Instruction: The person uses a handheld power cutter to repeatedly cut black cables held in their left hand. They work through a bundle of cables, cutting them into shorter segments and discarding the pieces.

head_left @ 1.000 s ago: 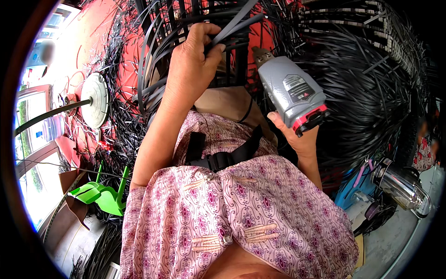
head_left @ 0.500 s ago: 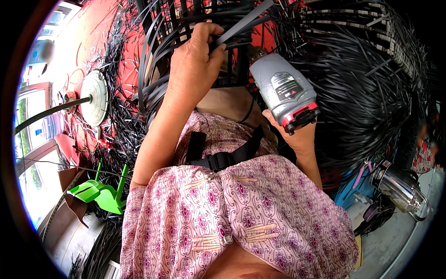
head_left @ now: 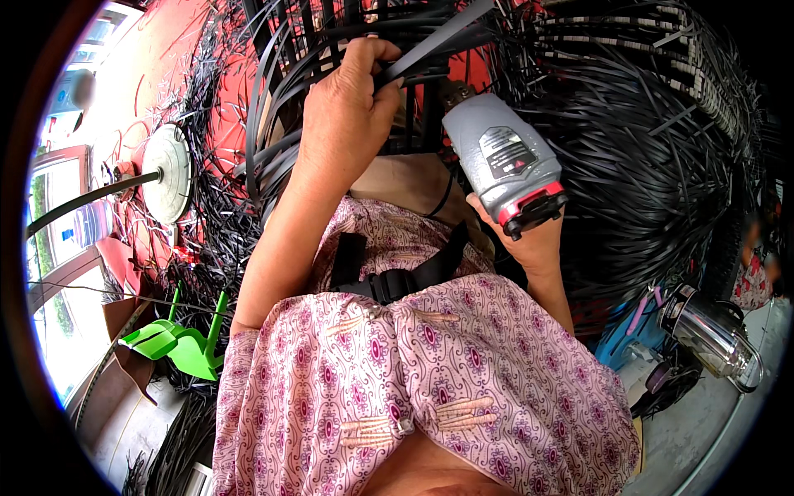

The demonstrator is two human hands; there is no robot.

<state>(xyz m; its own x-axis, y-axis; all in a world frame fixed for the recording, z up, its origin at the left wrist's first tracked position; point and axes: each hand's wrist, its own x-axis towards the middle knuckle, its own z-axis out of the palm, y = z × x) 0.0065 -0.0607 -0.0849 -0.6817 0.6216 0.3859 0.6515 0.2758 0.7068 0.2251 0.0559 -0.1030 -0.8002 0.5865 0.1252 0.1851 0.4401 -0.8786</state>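
Observation:
My left hand (head_left: 349, 112) is closed, thumb and fingers pinching a flat black plastic strip (head_left: 438, 40) that slants up to the right. Around those fingers is an upright lattice of black strips (head_left: 285, 45), a piece of weaving with loose ends bowing out to the left. My right hand (head_left: 529, 241) is wrapped under a power tool (head_left: 504, 153) with a grey housing and a red and black rear end. The tool's nose points up and away, close to the weaving's right side. Most of the right fingers are hidden behind the housing.
To the right spreads a big bundle of loose black strips (head_left: 637, 165). At lower right sits a glass-and-metal jar or flask (head_left: 703, 326). A round pale disc (head_left: 168, 175) and a bright green plastic thing (head_left: 178, 343) are on the left. Strip scraps litter the red floor (head_left: 178, 62).
The power tool has shifted very slightly left. Otherwise both hands keep their places, with the left still pinching the strip.

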